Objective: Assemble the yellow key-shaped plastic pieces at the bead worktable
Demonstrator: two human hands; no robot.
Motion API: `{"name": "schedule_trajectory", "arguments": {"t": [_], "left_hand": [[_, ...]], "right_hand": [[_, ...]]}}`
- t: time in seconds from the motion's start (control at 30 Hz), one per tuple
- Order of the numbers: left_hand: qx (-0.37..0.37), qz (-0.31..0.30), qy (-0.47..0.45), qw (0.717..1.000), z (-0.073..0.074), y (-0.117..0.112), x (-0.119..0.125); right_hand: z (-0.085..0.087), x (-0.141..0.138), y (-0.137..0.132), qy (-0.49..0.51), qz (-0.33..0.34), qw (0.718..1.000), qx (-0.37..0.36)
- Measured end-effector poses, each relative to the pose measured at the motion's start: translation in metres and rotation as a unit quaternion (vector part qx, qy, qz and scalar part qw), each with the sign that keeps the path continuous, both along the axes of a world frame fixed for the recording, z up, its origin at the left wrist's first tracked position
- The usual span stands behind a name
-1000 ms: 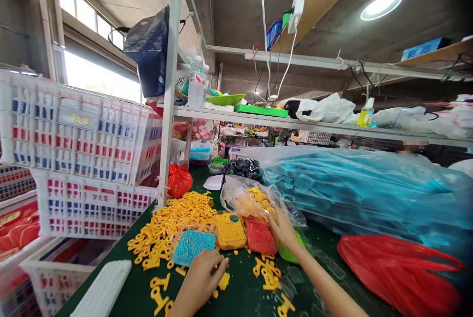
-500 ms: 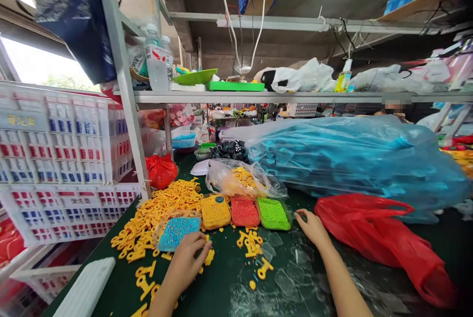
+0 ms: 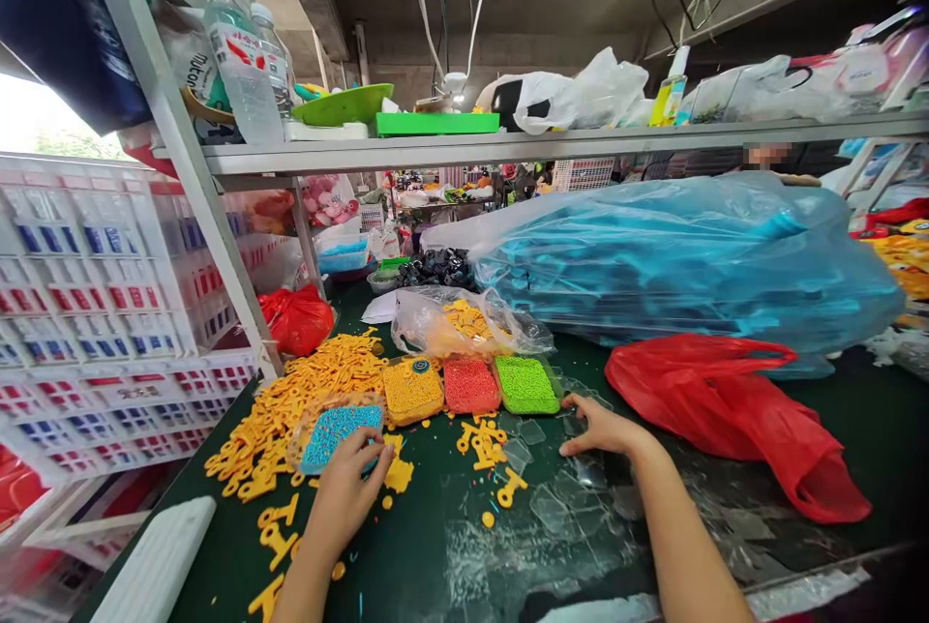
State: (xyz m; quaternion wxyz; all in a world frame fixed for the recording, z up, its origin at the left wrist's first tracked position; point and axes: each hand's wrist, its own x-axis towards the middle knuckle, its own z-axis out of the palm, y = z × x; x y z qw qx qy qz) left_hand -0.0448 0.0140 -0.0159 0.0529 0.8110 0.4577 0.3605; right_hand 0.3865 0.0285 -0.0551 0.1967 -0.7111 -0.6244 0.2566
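Note:
My left hand (image 3: pixel 352 483) rests at the near right edge of a clear tray of blue beads (image 3: pixel 338 436), its fingers loosely bent and the thumb apart. My right hand (image 3: pixel 606 428) reaches over thin clear plastic pieces (image 3: pixel 562 502), just right of a tray of green beads (image 3: pixel 527 385). Its thumb and fingers are spread, with nothing visible between them. In the same row stand a tray of red beads (image 3: pixel 471 385) and a tray of yellow beads (image 3: pixel 413 390). Loose yellow plastic parts (image 3: pixel 482 442) lie between my hands.
A large heap of yellow parts (image 3: pixel 319 386) spreads at the left. Behind the trays lies a clear bag (image 3: pixel 421 323) holding yellow parts. A red plastic bag (image 3: pixel 718 400) and a big blue-filled bag (image 3: pixel 674 255) occupy the right. A shelf (image 3: pixel 544 148) crosses above; crates (image 3: pixel 108 265) stand left.
The camera view has tilted down and shifted. My right hand has opened wider, its thumb now apart from its fingers. My left hand stays by the blue bead tray, slightly closer over its edge.

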Motion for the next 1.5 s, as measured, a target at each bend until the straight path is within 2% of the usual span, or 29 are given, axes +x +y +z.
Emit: {"name": "schedule_trajectory", "arguments": {"t": [0.2,0.37,0.6,0.83,0.97,1.23,1.4,1.5], "left_hand": [[0.002,-0.025,0.015,1.0,0.0,0.002,0.0],[0.034,-0.035,0.037,0.998,-0.003,0.011,-0.003],[0.021,-0.047,0.069,0.996,-0.002,0.013,-0.006],[0.002,-0.045,0.064,0.997,-0.007,0.014,-0.007],[-0.009,-0.071,0.072,0.995,-0.007,0.015,-0.008],[-0.003,-0.048,0.031,0.998,-0.009,0.011,-0.004],[0.004,-0.056,0.031,0.998,-0.004,0.01,-0.001],[-0.003,-0.069,0.04,0.997,0.0,0.01,0.0]], "right_hand": [[0.004,-0.002,0.001,0.024,0.001,1.0,0.003],[0.006,0.0,0.005,0.031,-0.011,0.999,0.016],[0.005,0.008,0.002,-0.034,-0.069,0.993,0.092],[0.0,0.014,0.002,-0.058,-0.065,0.993,0.085],[0.002,0.013,0.002,-0.041,-0.058,0.993,0.096],[0.004,0.018,0.011,-0.01,-0.04,0.984,0.173],[-0.006,0.021,0.025,-0.045,-0.074,0.98,0.181],[-0.017,0.016,0.031,-0.082,-0.094,0.982,0.141]]}}
